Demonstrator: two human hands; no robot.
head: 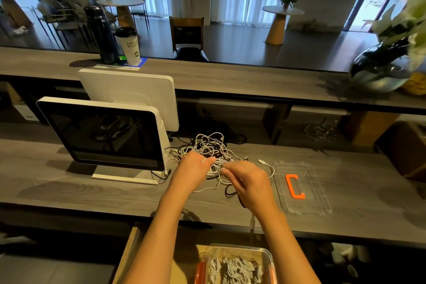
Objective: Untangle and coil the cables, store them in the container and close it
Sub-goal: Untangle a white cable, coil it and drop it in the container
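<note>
Grey wood-grain counter [92,191] runs across the view, with a white-framed monitor [101,131] standing toward its left end. Just right of the monitor's base lies the tangle of cables [208,145], mostly white cords looped over a few black ones, piled loosely near the counter's back edge. Both hands work at its near side: the left hand [192,169] grips a bunch of white loops, and the right hand [247,182] pinches a white strand, fingers curled. Toward the right lies the clear lid [318,200] with an orange clip. Below the counter's front edge sits the open container [268,258], holding coiled white cables.
</note>
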